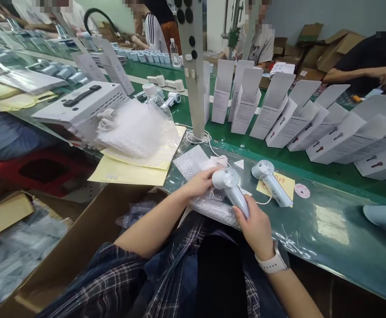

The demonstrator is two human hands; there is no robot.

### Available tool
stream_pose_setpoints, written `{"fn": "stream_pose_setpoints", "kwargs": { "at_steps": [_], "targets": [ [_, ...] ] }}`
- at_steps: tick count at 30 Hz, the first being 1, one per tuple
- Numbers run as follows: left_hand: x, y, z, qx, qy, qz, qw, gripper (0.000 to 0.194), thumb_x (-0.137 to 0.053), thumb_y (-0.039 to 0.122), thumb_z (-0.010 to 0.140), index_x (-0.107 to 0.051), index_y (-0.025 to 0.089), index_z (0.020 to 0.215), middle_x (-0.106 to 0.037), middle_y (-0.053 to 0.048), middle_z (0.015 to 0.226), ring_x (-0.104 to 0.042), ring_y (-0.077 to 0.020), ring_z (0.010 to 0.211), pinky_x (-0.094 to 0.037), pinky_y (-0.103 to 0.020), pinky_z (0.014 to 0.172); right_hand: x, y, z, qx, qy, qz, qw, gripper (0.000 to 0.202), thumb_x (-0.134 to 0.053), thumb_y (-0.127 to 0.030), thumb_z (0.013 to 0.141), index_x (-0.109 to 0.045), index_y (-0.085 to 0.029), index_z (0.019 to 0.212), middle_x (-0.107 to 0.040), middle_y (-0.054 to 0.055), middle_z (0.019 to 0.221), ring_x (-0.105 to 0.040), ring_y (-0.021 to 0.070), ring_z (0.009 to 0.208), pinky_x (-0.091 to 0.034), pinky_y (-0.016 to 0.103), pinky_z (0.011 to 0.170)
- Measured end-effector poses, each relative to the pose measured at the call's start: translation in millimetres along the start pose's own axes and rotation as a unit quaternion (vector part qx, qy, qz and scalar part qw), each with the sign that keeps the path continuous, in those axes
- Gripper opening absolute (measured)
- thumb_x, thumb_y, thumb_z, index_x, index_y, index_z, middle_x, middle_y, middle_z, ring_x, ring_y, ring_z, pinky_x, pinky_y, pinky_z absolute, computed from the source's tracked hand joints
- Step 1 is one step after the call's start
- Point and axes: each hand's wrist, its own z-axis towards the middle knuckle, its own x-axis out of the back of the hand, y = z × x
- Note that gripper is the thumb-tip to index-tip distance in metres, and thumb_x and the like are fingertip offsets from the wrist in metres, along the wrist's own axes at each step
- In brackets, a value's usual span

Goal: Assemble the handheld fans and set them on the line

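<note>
The right hand [257,225] holds a pale-blue handheld fan [232,190] over bubble wrap [217,210], fingers wrapped round the handle; the left hand [200,183] is at its head, fingers partly hidden, their grip unclear.

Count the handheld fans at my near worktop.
3: one fan in the right hand, another on the yellow note, a third cropped at right; bubble wrap may hide more.

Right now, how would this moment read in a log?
Held: pale-blue handheld fan; left hand: at its head; right hand: gripping its handle; nearby: second fan, partly over yellow note
</note>
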Motion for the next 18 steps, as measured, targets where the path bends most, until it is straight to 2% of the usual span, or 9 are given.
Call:
{"fn": "stream_pose_setpoints", "kwargs": {
  "at_steps": [3,5,6,8,9,11,13,15,18],
  "targets": [
    [12.3,-3.2,2.8,0.033,0.067,-0.092,0.993,0.046,-0.048,0.041,0.099,-0.058,0.019,0.139,-0.057,0.002,0.073,-0.045,-0.0109,0.052,-0.040,-0.022,0.052,-9.1,-2.7,12.3,0.019,-0.046,-0.085,0.995,0.040,-0.052,-0.043,0.106,-0.064,-0.015,0.132,-0.080,0.015,0.111,-0.079,0.0300,0.086,-0.057,0.035,0.068],
    [18.4,0.6,0.2,0.041,0.096,-0.119,0.987,0.047,-0.044,0.038,0.099,-0.054,0.017,0.140,-0.042,0.007,0.066,-0.034,-0.0103,0.048,-0.030,-0.021,0.046,-4.9,-7.5,18.8,0.034,-0.069,-0.122,0.990,0.034,-0.060,-0.036,0.104,-0.066,-0.017,0.132,-0.080,0.014,0.108,-0.078,0.0285,0.083,-0.056,0.034,0.067],
    [20.7,4.3,-2.3,0.029,0.110,-0.106,0.988,0.046,-0.044,0.035,0.100,-0.053,0.017,0.141,-0.040,0.007,0.066,-0.034,-0.0108,0.050,-0.030,-0.021,0.048,-1.0,-11.8,20.4,0.041,-0.074,-0.132,0.988,0.033,-0.064,-0.033,0.101,-0.067,-0.018,0.131,-0.080,0.013,0.105,-0.078,0.0280,0.081,-0.055,0.033,0.067],
    [23.0,15.4,-9.1,-0.040,0.134,-0.007,0.990,0.043,-0.045,0.028,0.100,-0.056,0.020,0.141,-0.047,0.004,0.071,-0.046,-0.0128,0.061,-0.038,-0.022,0.057,8.4,-23.9,21.1,0.053,-0.078,-0.151,0.984,0.034,-0.070,-0.028,0.098,-0.069,-0.018,0.130,-0.079,0.012,0.098,-0.076,0.0271,0.077,-0.053,0.032,0.065],
    [23.1,22.5,-13.0,-0.101,0.131,0.073,0.983,0.042,-0.045,0.025,0.101,-0.057,0.022,0.141,-0.053,0.002,0.075,-0.051,-0.0143,0.068,-0.043,-0.024,0.064,13.4,-30.8,20.9,0.062,-0.082,-0.161,0.982,0.035,-0.071,-0.026,0.097,-0.069,-0.018,0.131,-0.078,0.011,0.096,-0.075,0.0270,0.077,-0.052,0.032,0.065],
    [21.7,38.8,-20.6,-0.250,0.084,0.248,0.932,0.043,-0.042,0.017,0.103,-0.057,0.023,0.143,-0.062,0.000,0.082,-0.057,-0.0171,0.077,-0.047,-0.028,0.073,23.5,-42.0,21.9,0.079,-0.101,-0.149,0.981,0.035,-0.070,-0.024,0.097,-0.069,-0.020,0.132,-0.075,0.011,0.094,-0.073,0.0276,0.080,-0.050,0.033,0.067],
    [20.6,55.8,-26.5,-0.368,0.027,0.370,0.852,0.048,-0.041,0.009,0.102,-0.054,0.020,0.146,-0.063,0.000,0.081,-0.057,-0.0186,0.075,-0.046,-0.031,0.070,33.3,-44.9,26.3,0.028,-0.110,-0.025,0.993,0.032,-0.073,-0.027,0.094,-0.072,-0.022,0.125,-0.073,0.010,0.090,-0.070,0.0277,0.081,-0.049,0.034,0.070],
    [22.5,70.3,-29.5,-0.403,0.015,0.454,0.795,0.052,-0.042,0.001,0.098,-0.050,0.016,0.147,-0.063,0.000,0.081,-0.057,-0.0196,0.074,-0.044,-0.032,0.066,41.4,-38.2,33.7,-0.075,-0.092,0.153,0.981,0.026,-0.078,-0.038,0.087,-0.074,-0.021,0.108,-0.069,0.007,0.081,-0.066,0.0253,0.075,-0.046,0.032,0.067],
    [32.4,83.6,-28.1,-0.357,0.035,0.512,0.781,0.057,-0.041,-0.006,0.094,-0.046,0.014,0.148,-0.064,0.000,0.084,-0.059,-0.0194,0.075,-0.044,-0.032,0.066,46.9,-21.7,44.2,-0.174,-0.070,0.320,0.928,0.044,-0.074,-0.064,0.084,-0.065,-0.021,0.082,-0.061,0.003,0.063,-0.054,0.0180,0.056,-0.039,0.028,0.053]
  ]
}}
